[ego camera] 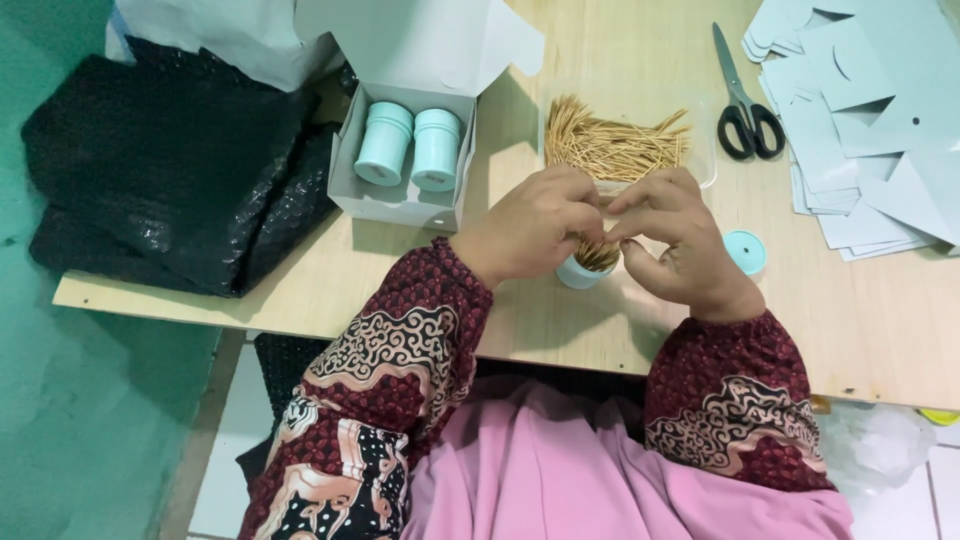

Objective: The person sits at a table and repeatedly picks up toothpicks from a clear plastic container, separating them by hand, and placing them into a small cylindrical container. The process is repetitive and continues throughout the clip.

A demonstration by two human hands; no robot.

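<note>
My left hand (535, 225) and my right hand (675, 240) meet over a small light-blue container (578, 275) on the wooden table (330, 285). A bundle of toothpicks (598, 254) stands in the container, and the fingertips of both hands pinch its top. The left hand wraps around the container's side. Behind the hands a clear tray (706, 160) holds a loose heap of toothpicks (610, 145). A round light-blue lid (745, 251) lies flat on the table just right of my right hand.
An open white box (400, 200) with two capped light-blue containers (410, 147) stands at the left. Black scissors (745, 110) and a pile of pale cardboard cut-outs (870, 120) lie at the back right. Black plastic bags (170, 170) cover the table's left end.
</note>
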